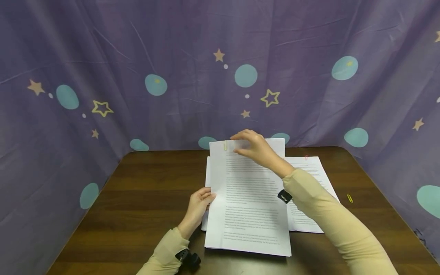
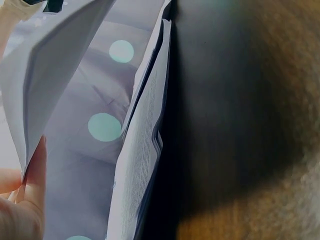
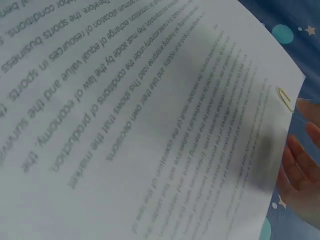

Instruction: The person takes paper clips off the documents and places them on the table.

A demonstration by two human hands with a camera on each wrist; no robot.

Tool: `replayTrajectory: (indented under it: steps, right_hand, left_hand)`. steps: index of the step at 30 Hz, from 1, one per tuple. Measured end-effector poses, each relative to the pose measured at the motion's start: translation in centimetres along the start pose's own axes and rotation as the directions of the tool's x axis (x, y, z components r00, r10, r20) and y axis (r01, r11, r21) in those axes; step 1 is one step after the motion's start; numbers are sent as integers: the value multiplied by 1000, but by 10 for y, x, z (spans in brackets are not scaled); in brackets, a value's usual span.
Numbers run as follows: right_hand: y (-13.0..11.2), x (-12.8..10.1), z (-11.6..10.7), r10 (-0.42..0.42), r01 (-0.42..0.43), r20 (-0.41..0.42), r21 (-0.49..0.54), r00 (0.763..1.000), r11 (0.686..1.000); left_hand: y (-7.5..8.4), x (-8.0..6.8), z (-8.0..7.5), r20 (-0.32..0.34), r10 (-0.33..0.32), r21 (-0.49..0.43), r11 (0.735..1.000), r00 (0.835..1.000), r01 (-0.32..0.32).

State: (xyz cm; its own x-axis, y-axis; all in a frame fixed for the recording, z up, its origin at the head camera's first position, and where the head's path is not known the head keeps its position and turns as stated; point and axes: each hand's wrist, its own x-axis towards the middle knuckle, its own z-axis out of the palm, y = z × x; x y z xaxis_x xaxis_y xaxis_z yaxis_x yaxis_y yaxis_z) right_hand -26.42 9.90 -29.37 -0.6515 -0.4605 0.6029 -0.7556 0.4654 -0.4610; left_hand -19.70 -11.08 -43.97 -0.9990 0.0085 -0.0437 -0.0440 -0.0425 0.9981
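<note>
A sheaf of printed paper (image 1: 252, 206) is held up off the table, with a yellow paper clip (image 1: 225, 145) on its top edge near the left corner. My left hand (image 1: 200, 202) pinches the sheaf's left edge between thumb and fingers; the left wrist view shows the pinch at the paper's edge (image 2: 30, 115). At the top edge, just right of the clip, is my right hand (image 1: 252, 147), its thumb and fingers spread apart. In the right wrist view, the right hand's fingers (image 3: 300, 165) are beside the paper's edge, close to the clip (image 3: 285, 99).
Behind the sheaf, more printed paper (image 1: 306, 217) lies on the brown table (image 1: 154, 191), with a red paper clip (image 1: 306, 157) at its top. A loose yellow paper clip (image 1: 350, 198) lies to the right. A purple patterned curtain (image 1: 192, 76) hangs behind the table.
</note>
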Motion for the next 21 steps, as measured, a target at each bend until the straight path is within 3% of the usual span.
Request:
replayTrajectory:
  steps: [8,16,21]
  right_hand:
    - [3,3,6,40,-40,37,-3,998,999]
    - [6,5,11,-12,12,7,-40,1000,999]
    - [5,5,12,-1,2,13,-37,1000,999]
  left_hand:
    - [0,-1,1,25,-6,16,1000,1000,6]
    - [3,-2,3,44,-20,28,999,999,19]
    - [-1,-2,3,43,-20,43,999,999,18]
